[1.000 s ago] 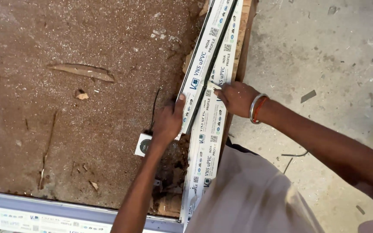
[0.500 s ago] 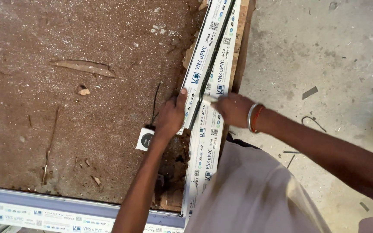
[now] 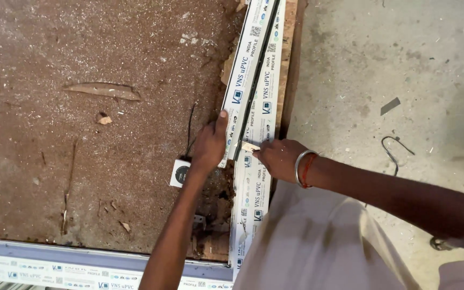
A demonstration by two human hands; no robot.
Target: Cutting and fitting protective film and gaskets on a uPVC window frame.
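Two long white plastic window profiles with blue print run side by side from the top down the middle. My left hand (image 3: 209, 146) presses on the lower end of the left profile (image 3: 241, 80), thumb along its edge. My right hand (image 3: 278, 159), with a metal bangle and red thread at the wrist, pinches a small pale chip (image 3: 250, 146) at the joint, resting on the right profile (image 3: 263, 107). Both lie on the edge of a worn brown board (image 3: 92, 150).
Another white profile (image 3: 81, 268) lies across the bottom, meeting the upright one at a corner. A small white square piece with a dark circle (image 3: 179, 173) sits by my left wrist. Grey concrete floor (image 3: 393, 64) with a bent wire (image 3: 396, 146) lies right.
My right hand has slid down and left along the profile to the joint. My left hand stays on the left profile's end. The view has shifted slightly.
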